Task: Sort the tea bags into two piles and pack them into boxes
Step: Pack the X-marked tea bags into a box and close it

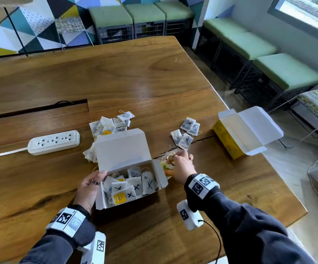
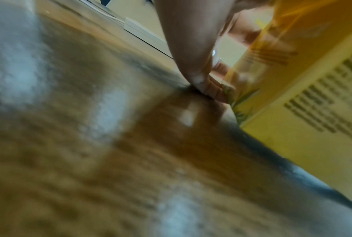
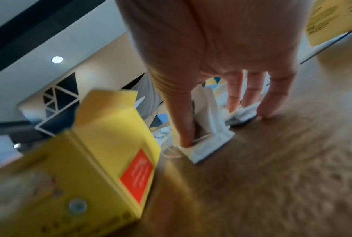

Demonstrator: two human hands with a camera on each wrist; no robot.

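Note:
An open yellow box (image 1: 124,149) with a white inside stands at the table's near middle, holding several tea bags (image 1: 135,185) marked with a black X. My left hand (image 1: 97,180) grips the box's left end, thumb at the rim; the left wrist view shows a finger (image 2: 191,64) pressed down beside the yellow box (image 2: 305,112). Just right of the box, my right hand (image 1: 175,161) reaches down to the table. In the right wrist view its thumb (image 3: 183,128) pinches a white tea bag (image 3: 211,144) lying beside the yellow box (image 3: 79,168).
More X-marked tea bags (image 1: 186,133) lie right of centre, and a heap of unmarked ones (image 1: 112,123) lies behind the box. A second open yellow box (image 1: 243,130) sits near the table's right edge. A white power strip (image 1: 53,142) lies at the left.

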